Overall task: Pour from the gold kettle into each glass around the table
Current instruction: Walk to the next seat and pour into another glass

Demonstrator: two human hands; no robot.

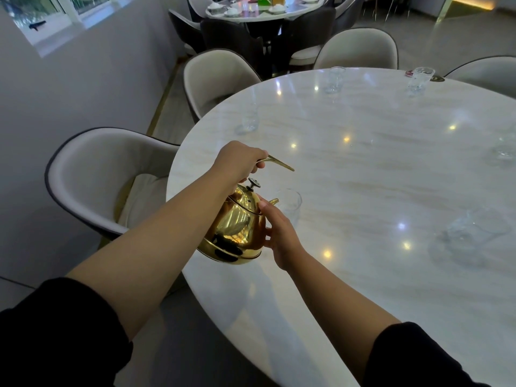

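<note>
The left hand has its grip wrapped tight around the handle of the gold kettle, which is held above the near left edge of the white marble tabletop. The kettle is tilted, its short spout pointing right toward the nearest glass, which stands on the tabletop just beyond the spout. Whether liquid is flowing cannot be told. The black lid knob sits just under the left hand.

The right hand has a wide, flat grip: its fingers are spread and lie against the right side of the kettle's body, holding nothing closed.

Other glasses stand around the tabletop: one at the far left edge, one at the far edge, one at the far right, one at the right edge, and a blurred glass on the near right. Pale cushioned chairs ring the tabletop, one just left of the kettle. A second set table stands far off.
</note>
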